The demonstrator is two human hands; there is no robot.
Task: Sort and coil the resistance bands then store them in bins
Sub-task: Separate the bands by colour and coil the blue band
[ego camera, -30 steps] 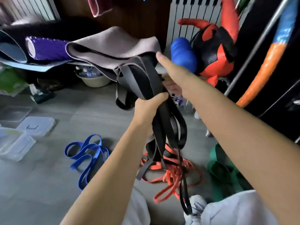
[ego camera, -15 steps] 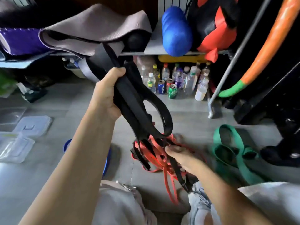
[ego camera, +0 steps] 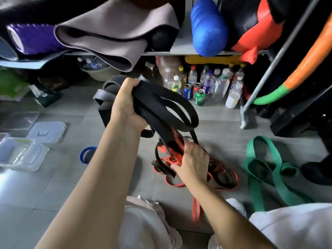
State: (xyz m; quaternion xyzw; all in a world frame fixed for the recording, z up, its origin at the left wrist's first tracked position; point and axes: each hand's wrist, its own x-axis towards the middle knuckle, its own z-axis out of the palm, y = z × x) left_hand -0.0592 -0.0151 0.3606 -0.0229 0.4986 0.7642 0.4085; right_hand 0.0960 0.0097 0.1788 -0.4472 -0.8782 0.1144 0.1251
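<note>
Gripping a bunch of black bands (ego camera: 150,106) mid-frame, the left hand (ego camera: 125,106) is holding them up, fingers wrapped tight, their loops hanging into the orange bands (ego camera: 195,209) on the floor (ego camera: 59,191). The right hand (ego camera: 195,159) is lying over that tangle at lower centre, fingers bent — whether it is pinching a strand is hidden under the palm. A blue band (ego camera: 86,155) is peeking from behind the left forearm (ego camera: 100,177), and clear bins (ego camera: 36,159) are sitting cut off at the left edge.
</note>
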